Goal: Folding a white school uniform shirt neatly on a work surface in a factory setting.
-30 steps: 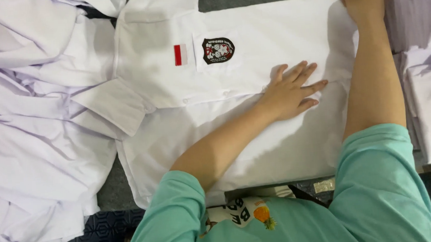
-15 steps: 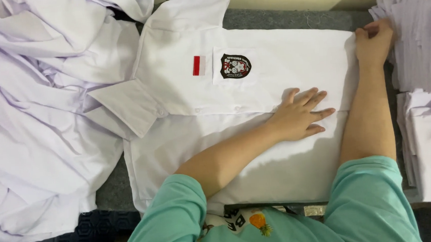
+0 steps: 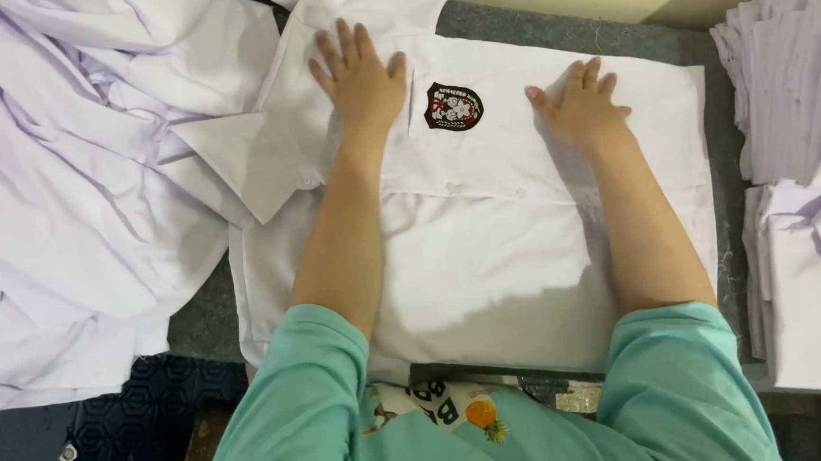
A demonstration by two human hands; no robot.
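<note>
1. Head view: a white shirt [image 3: 488, 254] is lying flat on a grey table [image 3: 560, 36], front side up, with its collar pointing away from the person.
2. The left hand [image 3: 358, 77] is pressing flat on the shirt near the collar, palm down, fingers spread wide and holding nothing.
3. The right hand [image 3: 581, 106] is lying flat on the shirt too, palm down, fingers a little apart, gripping nothing.
4. A dark badge [image 3: 452, 106] is sitting on the shirt's pocket, between the two hands, just beside the left thumb.
5. One short sleeve [image 3: 236, 165] of the shirt is sticking out to the left, resting against a loose heap of white shirts [image 3: 75, 184].
6. A stack of folded white shirts [image 3: 796, 83] is standing at the right edge of the table, near the flat shirt but apart from the right hand.
7. The person's green sleeves [image 3: 288, 409] are showing at the bottom, both forearms stretching over the shirt.
</note>
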